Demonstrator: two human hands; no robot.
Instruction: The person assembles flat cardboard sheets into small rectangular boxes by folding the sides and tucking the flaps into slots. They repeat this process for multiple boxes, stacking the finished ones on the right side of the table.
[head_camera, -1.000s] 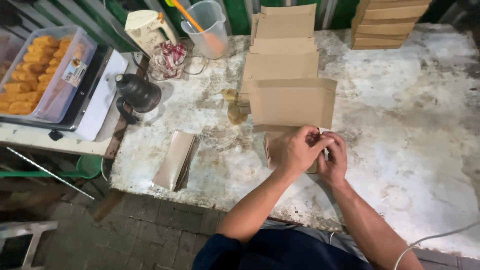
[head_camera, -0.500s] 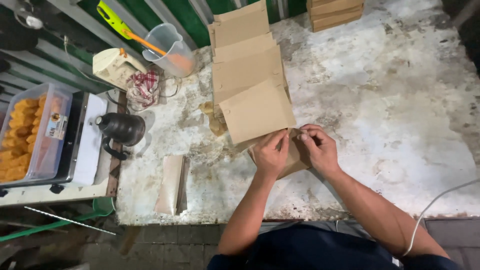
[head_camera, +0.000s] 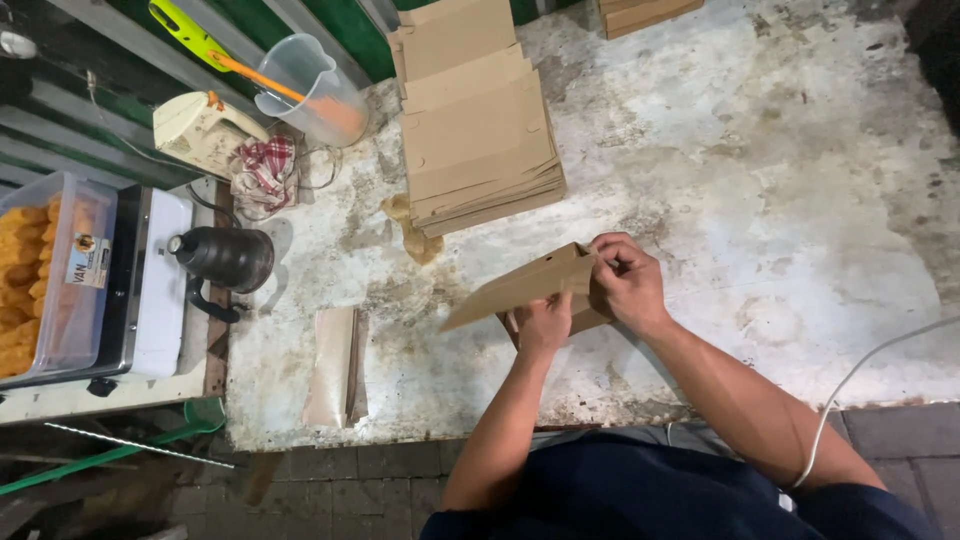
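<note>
Cardboard blank (head_camera: 520, 285): brown, flat, part-folded, raised at a tilt above the worktop (head_camera: 760, 180) near its front edge, so a panel can bend free; left hand (head_camera: 545, 322) closed on the lower edge, bracing it; right hand (head_camera: 625, 280) curled, fingers pinching the upper right corner; stack of like blanks (head_camera: 480, 130) behind, toward the back edge; black kettle (head_camera: 225, 258) beyond the left edge.

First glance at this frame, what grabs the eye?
Both hands, the left hand and right hand, grip a flat brown cardboard blank tilted up off the stained white table at centre. Behind it lies a stack of cardboard blanks; at far left sits a clear tub of orange fried snacks.
</note>
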